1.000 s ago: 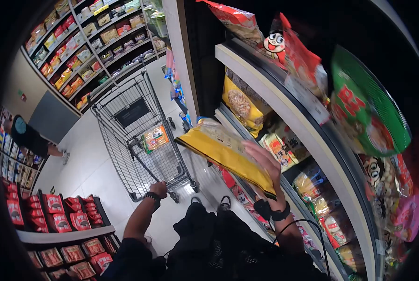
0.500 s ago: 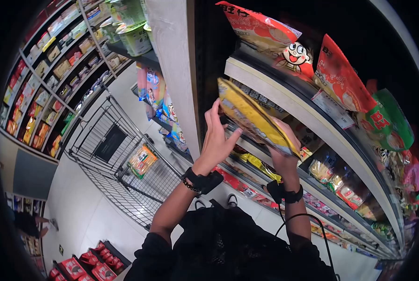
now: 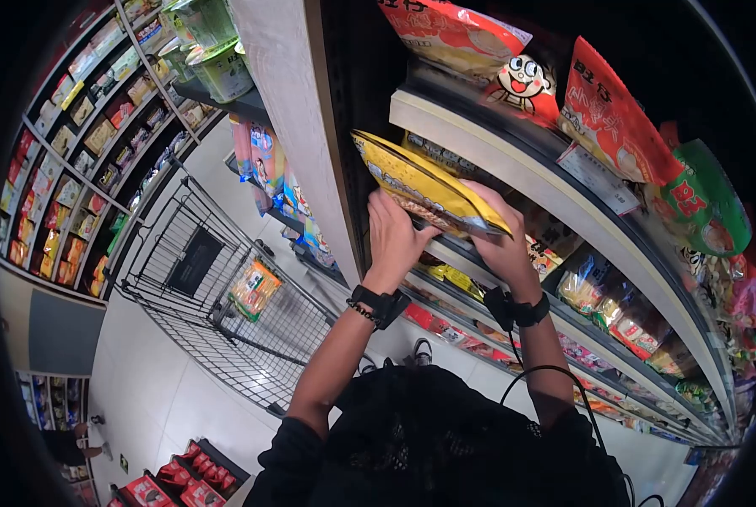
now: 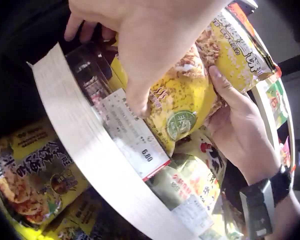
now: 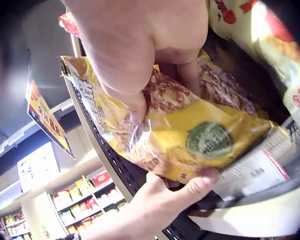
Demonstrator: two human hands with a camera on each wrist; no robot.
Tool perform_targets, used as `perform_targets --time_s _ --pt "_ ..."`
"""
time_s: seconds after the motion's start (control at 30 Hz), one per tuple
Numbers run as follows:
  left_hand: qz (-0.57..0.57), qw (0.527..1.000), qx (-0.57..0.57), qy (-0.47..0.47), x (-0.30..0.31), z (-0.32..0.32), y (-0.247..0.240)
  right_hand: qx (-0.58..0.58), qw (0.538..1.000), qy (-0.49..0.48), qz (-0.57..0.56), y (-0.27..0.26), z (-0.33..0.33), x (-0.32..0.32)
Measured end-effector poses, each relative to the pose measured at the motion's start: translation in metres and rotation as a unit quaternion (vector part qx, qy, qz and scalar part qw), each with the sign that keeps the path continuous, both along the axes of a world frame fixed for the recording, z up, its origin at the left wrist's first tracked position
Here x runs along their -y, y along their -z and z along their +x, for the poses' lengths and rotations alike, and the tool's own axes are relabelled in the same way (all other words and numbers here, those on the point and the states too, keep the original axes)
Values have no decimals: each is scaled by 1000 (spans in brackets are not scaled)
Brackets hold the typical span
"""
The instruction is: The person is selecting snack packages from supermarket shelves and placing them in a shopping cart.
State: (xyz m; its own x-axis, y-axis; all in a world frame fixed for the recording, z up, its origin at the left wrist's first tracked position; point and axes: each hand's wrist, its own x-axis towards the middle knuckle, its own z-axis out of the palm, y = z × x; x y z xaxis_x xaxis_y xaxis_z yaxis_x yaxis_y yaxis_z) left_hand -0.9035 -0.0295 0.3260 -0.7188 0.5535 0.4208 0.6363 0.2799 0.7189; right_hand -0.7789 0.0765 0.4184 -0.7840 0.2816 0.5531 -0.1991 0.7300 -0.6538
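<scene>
A yellow snack bag [image 3: 433, 188] lies tilted at the front of a shelf, with both hands at it. My right hand [image 3: 503, 232] grips its right end; in the left wrist view the right thumb [image 4: 225, 85] lies across the printed front. The left hand [image 3: 395, 241] holds the near lower edge, thumb [image 5: 202, 182] against the plastic in the right wrist view. A round green label [image 5: 210, 140] shows on the bag's front. Just below it, a price tag [image 4: 132, 132] sits on the shelf edge, close to the left thumb.
A shopping cart [image 3: 184, 334] with an orange-and-green packet [image 3: 255, 290] stands to the left. Red snack bags [image 3: 610, 118] and a green one [image 3: 706, 198] fill the shelf above. A pale upright post [image 3: 281, 93] borders the shelf, and green tubs [image 3: 222, 72] stand beyond it.
The left hand has left the cart handle and come to the yellow bag. The right hand has brought the bag up to the shelf and turned it. The view has swung right.
</scene>
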Motion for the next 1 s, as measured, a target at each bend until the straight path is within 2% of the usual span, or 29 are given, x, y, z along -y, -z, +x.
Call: perform_targets --time_s 0.03,0.17,0.27,0.33,0.4,0.43,0.5,0.53,0.6,0.73,0.77,0.87,0.93,1.0 --pt "-25 999 -18 -26 2 4 0 2 1000 -1 -2 6 3 2" --pt "1 998 -57 -12 14 9 -13 -19 995 79 -57 32 11 9" --pt "63 996 -36 44 14 7 -17 -29 989 123 -79 47 12 6" --pt "127 987 -11 94 13 4 -21 -29 988 139 -56 47 15 10" --pt "106 989 6 102 10 1 -23 -33 976 146 -157 55 17 13" --pt "83 990 26 111 11 1 -23 -32 976 144 -159 56 20 16" --pt "68 992 14 108 11 3 -21 13 967 235 -97 57 25 23" --pt "55 993 2 107 10 6 -21 14 968 233 -98 59 26 25" --pt "40 995 -9 92 9 11 -22 17 955 292 -50 63 28 27" --pt "47 995 -11 91 8 5 -15 15 960 274 -59 51 15 40" --pt "45 994 -17 95 8 0 -12 38 960 276 -12 53 13 41" --pt "38 994 -41 89 5 -6 -8 69 955 289 -21 56 6 40" --pt "33 993 -17 113 5 -4 -13 76 957 277 -30 55 8 38" --pt "79 990 27 113 11 5 -29 63 960 269 -36 63 10 34"
